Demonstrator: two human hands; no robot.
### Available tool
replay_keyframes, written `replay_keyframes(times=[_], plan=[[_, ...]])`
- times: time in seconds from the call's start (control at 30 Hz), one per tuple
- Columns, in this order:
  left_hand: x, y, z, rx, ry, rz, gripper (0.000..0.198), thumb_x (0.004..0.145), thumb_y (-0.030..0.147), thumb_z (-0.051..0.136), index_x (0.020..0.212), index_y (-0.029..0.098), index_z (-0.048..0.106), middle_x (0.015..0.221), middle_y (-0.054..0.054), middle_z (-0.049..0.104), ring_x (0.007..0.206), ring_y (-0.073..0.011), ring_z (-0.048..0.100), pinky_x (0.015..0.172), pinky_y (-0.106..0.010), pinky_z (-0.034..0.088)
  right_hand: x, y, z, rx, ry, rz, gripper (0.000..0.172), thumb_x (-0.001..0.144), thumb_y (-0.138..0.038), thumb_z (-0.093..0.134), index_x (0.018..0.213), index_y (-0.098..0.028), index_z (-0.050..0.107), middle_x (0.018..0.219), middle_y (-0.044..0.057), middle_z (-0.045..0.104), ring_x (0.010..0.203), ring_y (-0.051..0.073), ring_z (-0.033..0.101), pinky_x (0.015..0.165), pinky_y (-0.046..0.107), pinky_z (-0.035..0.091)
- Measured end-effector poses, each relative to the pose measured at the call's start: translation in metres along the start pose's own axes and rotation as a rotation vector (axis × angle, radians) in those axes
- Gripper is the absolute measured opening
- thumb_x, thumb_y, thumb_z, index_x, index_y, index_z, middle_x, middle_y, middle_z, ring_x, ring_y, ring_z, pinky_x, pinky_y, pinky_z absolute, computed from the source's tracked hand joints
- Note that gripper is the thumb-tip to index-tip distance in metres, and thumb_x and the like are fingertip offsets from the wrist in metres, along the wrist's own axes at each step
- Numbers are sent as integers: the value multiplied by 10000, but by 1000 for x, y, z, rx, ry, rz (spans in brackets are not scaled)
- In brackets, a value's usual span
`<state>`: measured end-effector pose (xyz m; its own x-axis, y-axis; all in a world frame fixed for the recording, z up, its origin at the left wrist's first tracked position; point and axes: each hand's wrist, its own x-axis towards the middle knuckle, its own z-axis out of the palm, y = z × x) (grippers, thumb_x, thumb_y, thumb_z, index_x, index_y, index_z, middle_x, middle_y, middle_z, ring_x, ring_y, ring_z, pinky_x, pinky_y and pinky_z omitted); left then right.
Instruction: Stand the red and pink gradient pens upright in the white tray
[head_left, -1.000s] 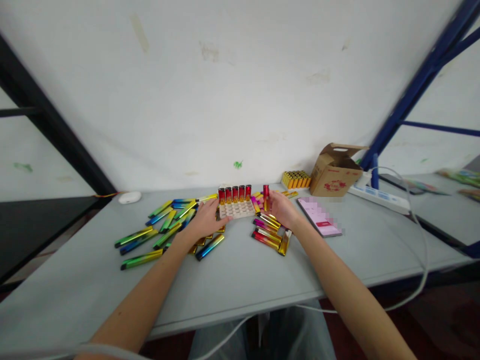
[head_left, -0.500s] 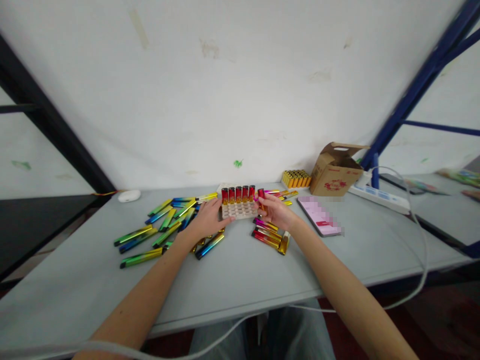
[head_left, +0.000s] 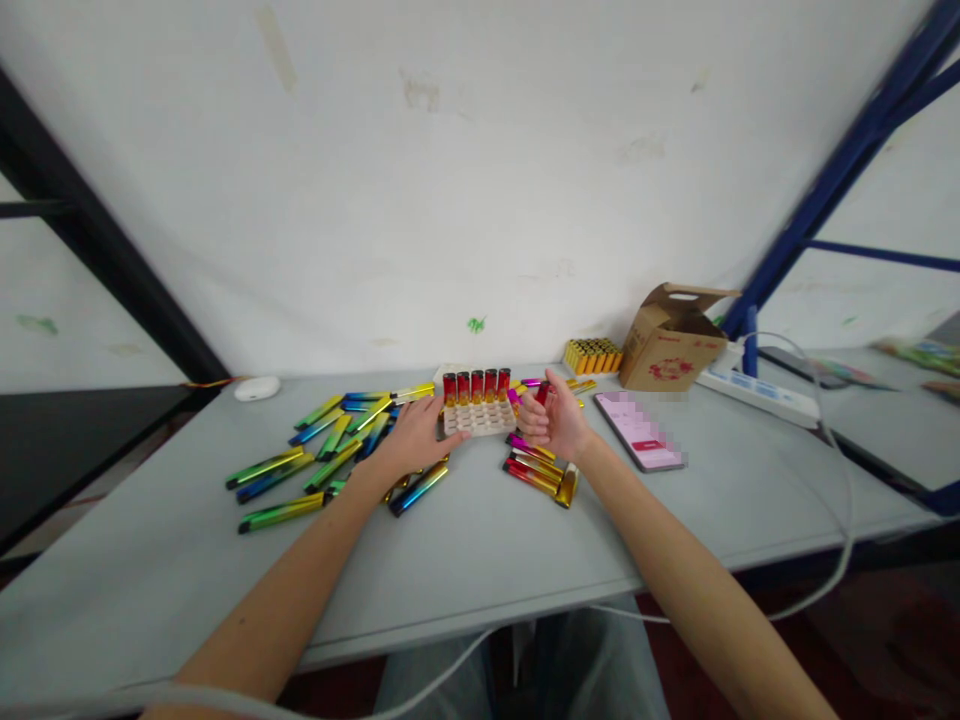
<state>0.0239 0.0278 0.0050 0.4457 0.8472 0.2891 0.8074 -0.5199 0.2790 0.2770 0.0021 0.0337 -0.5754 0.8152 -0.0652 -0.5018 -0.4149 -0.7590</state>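
Observation:
A pale holed tray (head_left: 480, 420) sits in the middle of the table. Several shiny red-and-gold tubes (head_left: 478, 388) with dark tops stand upright along its back row, while the front holes show bare. My left hand (head_left: 411, 436) grips the tray's left end, thumb along the front edge. Just right of the tray, my right hand (head_left: 559, 420) is wrapped round a red tube (head_left: 542, 392), its thumb raised; the fingers hide most of the tube. Below that hand lie several red, pink and gold tubes (head_left: 534, 474).
Many green, blue and yellow tubes (head_left: 281, 513) lie scattered on the left. To the right are a phone (head_left: 641, 432), a block of orange cylinders (head_left: 592, 356), an open cardboard box (head_left: 670, 350) and a power strip (head_left: 765, 398). A white case (head_left: 257, 389) sits at the back left.
My right hand has moved slightly right, away from the tray, with the red tube, and its fingers have curled round it. My left hand stays at the tray.

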Motion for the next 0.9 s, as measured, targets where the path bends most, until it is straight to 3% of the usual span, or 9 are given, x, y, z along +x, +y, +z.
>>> replay_keyframes(times=[0.17,0.67,0.9], plan=[[0,-1,1,17,1,6,606,832,581,518,1215,111,533,1198,-188,593,1143,-343,532,1016,-474,375,2,2,-1,-18,6,1,546,840,-637,435,529,-216,280,444,-87,206,399,63,116,318,153,154],[0,-2,3,60,12,35,573,855,550,522,1219,108,517,1186,-185,593,1137,-331,536,1005,-457,392,0,3,18,-102,128,35,452,927,-416,227,540,-207,328,461,-72,198,405,80,113,339,170,121],[-1,0,2,78,14,25,587,857,564,519,1231,112,508,1195,-185,589,1134,-333,536,1007,-467,394,2,10,16,-100,179,6,528,927,-596,292,592,-199,382,498,-71,250,406,75,186,355,172,140]])
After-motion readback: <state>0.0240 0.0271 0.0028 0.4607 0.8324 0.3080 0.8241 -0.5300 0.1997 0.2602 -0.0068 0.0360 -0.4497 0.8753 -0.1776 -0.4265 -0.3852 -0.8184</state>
